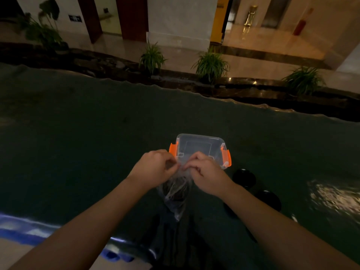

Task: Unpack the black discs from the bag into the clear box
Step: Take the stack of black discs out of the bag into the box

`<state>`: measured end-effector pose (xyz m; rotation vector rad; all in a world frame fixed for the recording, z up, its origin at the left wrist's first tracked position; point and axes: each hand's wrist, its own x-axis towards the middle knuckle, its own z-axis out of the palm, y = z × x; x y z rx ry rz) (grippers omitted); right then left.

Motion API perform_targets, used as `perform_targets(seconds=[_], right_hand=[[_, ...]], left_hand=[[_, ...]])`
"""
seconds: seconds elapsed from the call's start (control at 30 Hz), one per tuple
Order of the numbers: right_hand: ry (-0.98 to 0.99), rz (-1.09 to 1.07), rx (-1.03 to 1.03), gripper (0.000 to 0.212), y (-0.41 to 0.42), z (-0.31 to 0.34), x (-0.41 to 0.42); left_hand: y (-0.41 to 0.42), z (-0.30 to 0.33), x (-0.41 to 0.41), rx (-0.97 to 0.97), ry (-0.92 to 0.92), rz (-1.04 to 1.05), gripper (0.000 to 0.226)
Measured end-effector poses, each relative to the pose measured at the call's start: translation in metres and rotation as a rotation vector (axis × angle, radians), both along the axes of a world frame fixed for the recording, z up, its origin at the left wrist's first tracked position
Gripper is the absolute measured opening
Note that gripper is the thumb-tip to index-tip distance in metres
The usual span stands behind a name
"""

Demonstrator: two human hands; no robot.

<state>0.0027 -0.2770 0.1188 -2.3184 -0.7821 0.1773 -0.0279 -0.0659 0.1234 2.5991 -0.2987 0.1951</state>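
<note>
A clear plastic bag [175, 191] hangs between my hands just in front of the clear box [198, 147], with dark discs showing dimly through it. My left hand [155, 168] and my right hand [206, 172] both pinch the bag's top edge, fingertips nearly touching. The box has orange latches on both sides, stands open and looks empty. Two black discs [244, 178] lie on the dark cloth to the right of my right wrist, the nearer disc [269, 199] partly hidden by my forearm.
The dark green cloth-covered table [97, 133] stretches wide to both sides. Its far edge borders a dark stone ledge with potted plants [211, 65]. A blue and white surface [29, 230] shows at the near left edge. Light is dim.
</note>
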Motion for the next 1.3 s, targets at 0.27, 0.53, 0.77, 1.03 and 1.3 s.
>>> perform_targets(seconds=[0.27,0.53,0.77,1.03,1.3], right_hand=[[-0.075,-0.104,-0.192,0.020,0.024,-0.004,-0.003],[-0.115,-0.156,-0.445,0.028,0.042,0.001,0.000],[-0.125,-0.078,-0.765,0.058,0.034,0.009,-0.002],[-0.159,-0.041,-0.979,0.122,0.010,0.014,-0.006],[-0.384,0.100,-0.785,0.067,0.008,0.032,-0.016]], left_hand=[[-0.007,0.003,-0.005,0.157,0.120,0.005,0.030],[-0.005,0.005,-0.014,0.361,0.247,-0.003,0.083],[0.000,0.004,-0.020,0.435,0.325,0.071,0.113],[0.007,0.005,-0.028,0.415,0.268,0.079,0.127],[0.032,-0.017,-0.034,-0.250,0.064,0.045,0.060]])
